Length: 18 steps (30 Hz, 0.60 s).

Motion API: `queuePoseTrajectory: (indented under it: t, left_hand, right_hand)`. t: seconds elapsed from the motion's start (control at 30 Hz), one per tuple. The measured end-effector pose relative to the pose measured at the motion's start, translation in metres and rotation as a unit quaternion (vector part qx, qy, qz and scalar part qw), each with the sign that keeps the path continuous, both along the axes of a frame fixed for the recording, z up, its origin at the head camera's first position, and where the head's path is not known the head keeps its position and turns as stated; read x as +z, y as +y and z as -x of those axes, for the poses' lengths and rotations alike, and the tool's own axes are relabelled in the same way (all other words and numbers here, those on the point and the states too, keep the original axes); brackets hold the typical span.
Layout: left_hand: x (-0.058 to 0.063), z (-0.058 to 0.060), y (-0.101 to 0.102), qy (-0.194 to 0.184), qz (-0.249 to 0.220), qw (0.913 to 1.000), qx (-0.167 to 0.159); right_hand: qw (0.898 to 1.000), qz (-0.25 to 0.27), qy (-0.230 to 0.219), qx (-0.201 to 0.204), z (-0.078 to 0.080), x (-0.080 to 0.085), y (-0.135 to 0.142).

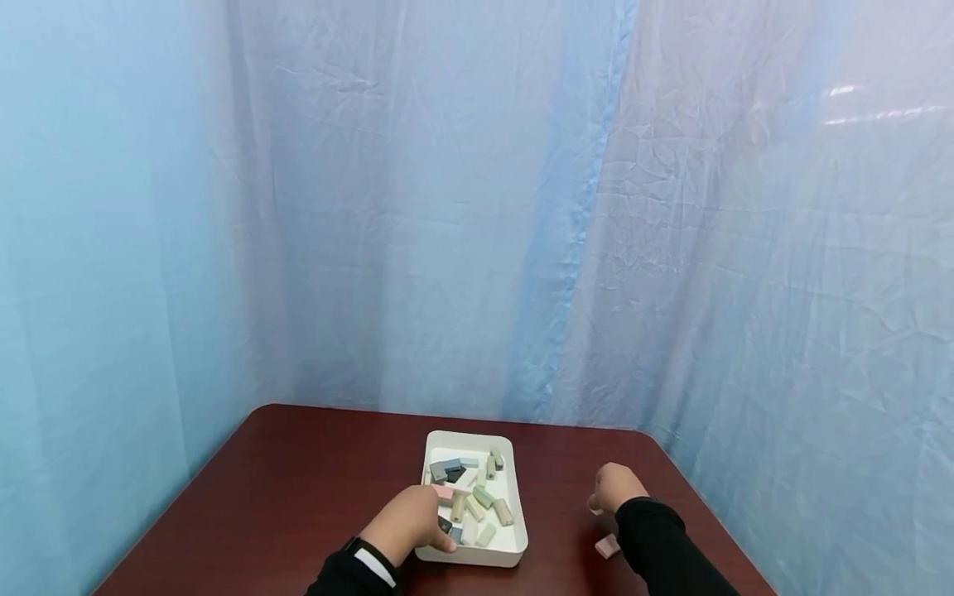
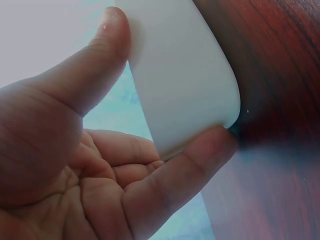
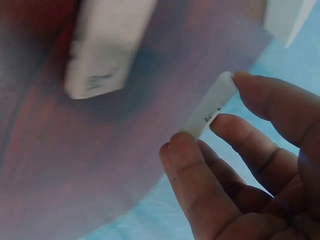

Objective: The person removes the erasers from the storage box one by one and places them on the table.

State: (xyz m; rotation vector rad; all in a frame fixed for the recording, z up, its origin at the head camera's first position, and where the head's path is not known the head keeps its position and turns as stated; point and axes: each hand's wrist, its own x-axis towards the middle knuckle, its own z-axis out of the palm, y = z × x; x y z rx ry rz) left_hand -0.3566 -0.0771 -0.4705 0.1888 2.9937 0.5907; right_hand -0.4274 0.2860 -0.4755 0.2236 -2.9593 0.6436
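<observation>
A white rectangular tray [image 1: 501, 559] holds several small blocks [image 1: 483, 497] in cream, green, pink, grey and dark colours. At its near left corner my left hand [image 1: 408, 523] grips the tray; in the left wrist view the thumb is on its white wall [image 2: 180, 75] and a finger bends along the lower edge. To the right of the tray, my right hand [image 1: 619, 488] pinches a small white block [image 3: 209, 107] with dark print between thumb and fingertips. Near that hand a pinkish block [image 1: 607, 545] lies on the table.
The dark red-brown table [image 1: 313, 488] has rounded far corners. Light blue cloth [image 1: 447, 248] hangs behind it and along both sides. In the right wrist view a corner of the tray [image 3: 285, 20] shows at the upper right.
</observation>
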Motion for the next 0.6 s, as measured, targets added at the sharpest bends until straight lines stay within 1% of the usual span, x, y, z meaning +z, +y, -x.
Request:
queuePoseTrajectory:
  t: [0.07,0.13,0.27,0.3,0.37,0.5,0.6]
  left_hand:
    - [0.0,0.0,0.0,-0.015,-0.005,0.9999,0.0]
    - [0.0,0.001,0.0,-0.026,-0.007,0.9996,0.0]
    - [-0.001,0.0,0.001,-0.011,0.002,0.9999,-0.005]
    - [-0.001,0.0,0.001,-0.006,0.005,1.0,-0.006]
    - [-0.001,-0.001,0.001,-0.002,0.008,0.9999,-0.006]
    - [0.003,-0.002,0.001,-0.007,0.003,1.0,0.002]
    - [0.004,-0.002,0.001,-0.011,-0.002,0.9999,0.004]
  right_hand:
    - [1.0,-0.013,0.007,-0.002,0.004,-0.009,0.005]
    - [1.0,-0.024,0.003,-0.005,0.008,-0.018,0.01]
    - [0.999,-0.042,-0.028,-0.009,0.012,-0.029,0.014]
    - [0.998,-0.045,-0.038,-0.011,0.013,-0.03,0.013]
    - [0.998,-0.045,-0.042,-0.013,0.012,-0.031,0.012]
    - [0.999,-0.043,-0.02,-0.012,0.009,-0.028,0.007]
    - [0.999,-0.053,-0.004,-0.012,0.006,-0.026,0.004]
